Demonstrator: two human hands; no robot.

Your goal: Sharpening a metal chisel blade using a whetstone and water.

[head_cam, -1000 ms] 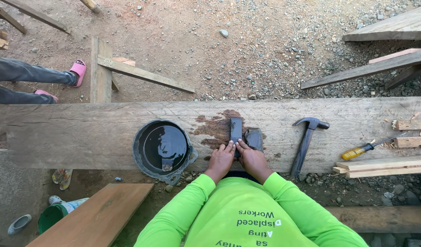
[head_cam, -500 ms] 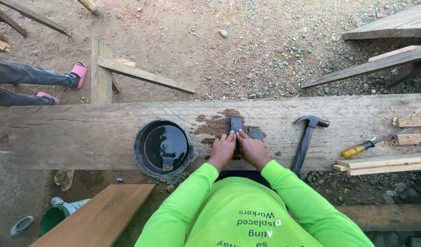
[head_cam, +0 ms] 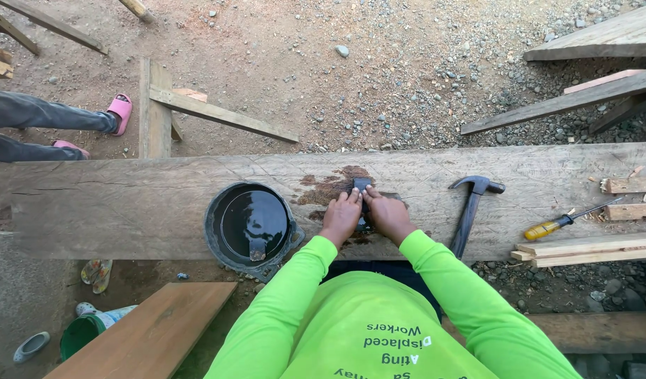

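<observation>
Both hands, left hand (head_cam: pixel 341 219) and right hand (head_cam: pixel 387 216), pressed side by side on a small dark block (head_cam: pixel 362 186), possibly a sharpening stone; black bucket (head_cam: pixel 247 226) sat left, hammer (head_cam: pixel 470 210) right.

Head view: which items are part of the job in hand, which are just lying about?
In use:
left hand
right hand
dark block
wet patch
beam
bucket of dark liquid

Lying about:
hammer
screwdriver
wood offcuts
green cup

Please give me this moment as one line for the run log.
left hand: on dark flat block | right hand: on same block | block: on wet patch of beam | bucket: left of hands | hammer: right
</observation>
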